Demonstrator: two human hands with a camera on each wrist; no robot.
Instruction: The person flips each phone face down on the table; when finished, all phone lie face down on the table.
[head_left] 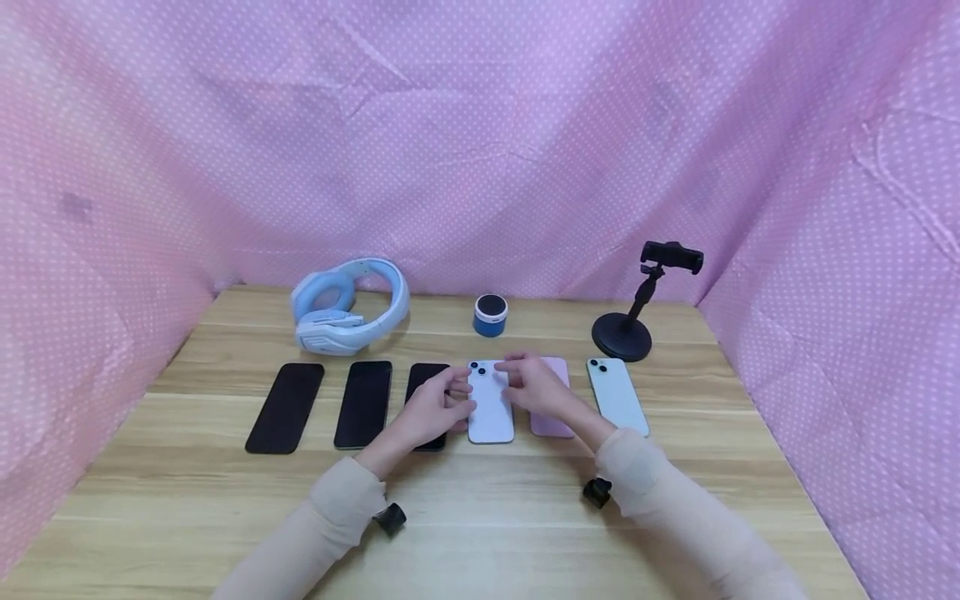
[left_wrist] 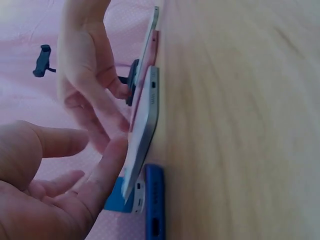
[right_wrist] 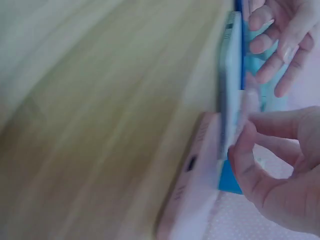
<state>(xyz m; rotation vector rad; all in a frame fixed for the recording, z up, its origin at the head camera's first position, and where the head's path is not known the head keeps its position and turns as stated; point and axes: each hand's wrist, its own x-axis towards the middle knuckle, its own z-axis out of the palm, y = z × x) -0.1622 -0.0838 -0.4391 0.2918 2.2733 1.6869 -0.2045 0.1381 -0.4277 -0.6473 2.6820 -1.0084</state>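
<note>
A white phone (head_left: 491, 412) lies back up on the table, its two lenses at the top left. Fingertips of my left hand (head_left: 435, 408) are at its left edge; that hand also covers part of a dark-screened phone (head_left: 430, 444). On the other side, my right hand (head_left: 542, 387) reaches over a pink phone (head_left: 553, 427), its fingers by the white phone's upper right edge. In the right wrist view, thumb and fingers of the right hand (right_wrist: 280, 170) are bent loosely beside the white phone (right_wrist: 229, 80). Neither hand visibly grips anything.
Two more dark-screened phones (head_left: 285, 408) (head_left: 363, 406) lie to the left, a pale green phone (head_left: 618, 398) to the right. Behind the row stand light-blue headphones (head_left: 390, 312), a small blue speaker (head_left: 490, 323) and a black phone stand (head_left: 622, 337). Pink dotted cloth (head_left: 480, 150) encloses the table.
</note>
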